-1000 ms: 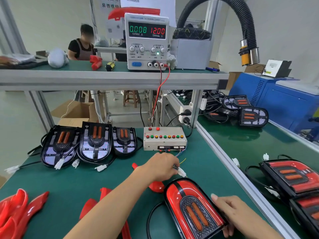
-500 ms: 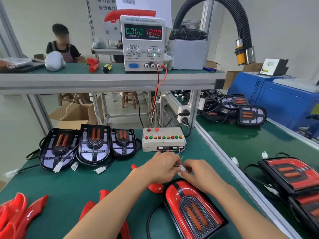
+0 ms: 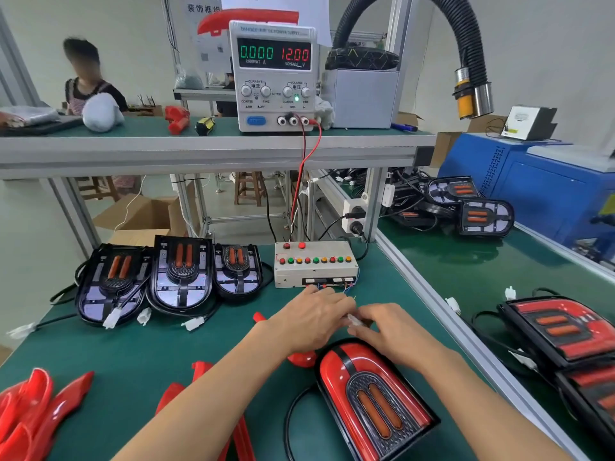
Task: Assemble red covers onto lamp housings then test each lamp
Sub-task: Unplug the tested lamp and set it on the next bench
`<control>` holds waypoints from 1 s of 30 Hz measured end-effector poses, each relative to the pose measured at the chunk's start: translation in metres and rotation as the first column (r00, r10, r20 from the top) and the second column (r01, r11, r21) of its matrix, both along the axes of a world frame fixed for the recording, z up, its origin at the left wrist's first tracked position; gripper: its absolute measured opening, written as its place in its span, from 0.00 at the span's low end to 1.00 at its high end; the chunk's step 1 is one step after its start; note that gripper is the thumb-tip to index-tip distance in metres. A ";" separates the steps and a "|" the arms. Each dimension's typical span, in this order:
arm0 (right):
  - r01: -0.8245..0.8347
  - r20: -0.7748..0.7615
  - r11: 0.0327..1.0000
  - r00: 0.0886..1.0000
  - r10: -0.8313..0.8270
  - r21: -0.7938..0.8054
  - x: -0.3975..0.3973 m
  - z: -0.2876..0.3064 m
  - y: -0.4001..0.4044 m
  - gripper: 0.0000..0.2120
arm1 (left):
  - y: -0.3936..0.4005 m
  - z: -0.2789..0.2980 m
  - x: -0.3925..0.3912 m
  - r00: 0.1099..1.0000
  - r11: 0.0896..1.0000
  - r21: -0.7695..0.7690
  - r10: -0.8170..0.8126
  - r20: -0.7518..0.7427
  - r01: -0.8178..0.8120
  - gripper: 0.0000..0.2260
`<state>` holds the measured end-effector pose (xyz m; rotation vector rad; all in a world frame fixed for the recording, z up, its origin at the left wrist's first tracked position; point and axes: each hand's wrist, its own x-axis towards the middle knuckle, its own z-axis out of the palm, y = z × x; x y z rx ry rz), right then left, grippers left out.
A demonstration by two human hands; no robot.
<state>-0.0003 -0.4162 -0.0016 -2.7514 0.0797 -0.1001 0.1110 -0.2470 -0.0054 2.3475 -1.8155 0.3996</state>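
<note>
Both hands meet over a small white connector [image 3: 354, 320]: the left hand [image 3: 312, 322] curls its fingers round one end, the right hand [image 3: 394, 331] pinches the other, presumably to mate the lamp's plug with the tester's lead. Whether the halves are already joined cannot be told; the fingers hide the seam.

Just below the grip lies the lamp [image 3: 372, 399], its glossy red cover already on the black housing, with two amber bars in a ribbed grey arch. Its black cable loops off to the lower left. It sits near the hands, probably so the short lead can reach.

Left of and below the grip, loose red covers [image 3: 40, 407] lie on the matte green mat [image 3: 133, 354]: thin, curved, shiny mouldings awaiting use.

Just beyond the grip stands the tester [image 3: 315, 265], a beige box with rows of coloured buttons and thin wires leaving its front.

Farther left, three bare housings [image 3: 181, 274] stand in a row, white plugs trailing.

Right of the grip, past an aluminium rail, finished lamps [image 3: 562, 331] are set aside.

On the shelf beyond, the supply [image 3: 275, 74] reads zero current, so no lamp is likely drawing power yet.
</note>
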 end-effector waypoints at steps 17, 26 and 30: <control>0.398 -0.225 0.841 0.915 -0.334 0.367 -0.062 -0.020 -0.014 0.15 | 0.043 0.015 -0.024 0.916 0.917 -0.019 0.397 -0.064 -0.398 0.17; 0.572 -0.522 0.405 0.819 -0.237 0.713 -0.076 -0.002 0.006 0.20 | 0.091 0.027 -0.157 0.744 0.843 0.034 0.492 -0.452 -0.537 0.17; 0.627 -0.572 0.241 0.777 -0.260 0.741 -0.079 0.006 0.009 0.17 | 0.088 -0.009 -0.199 0.624 0.767 0.117 0.591 -0.512 -0.631 0.20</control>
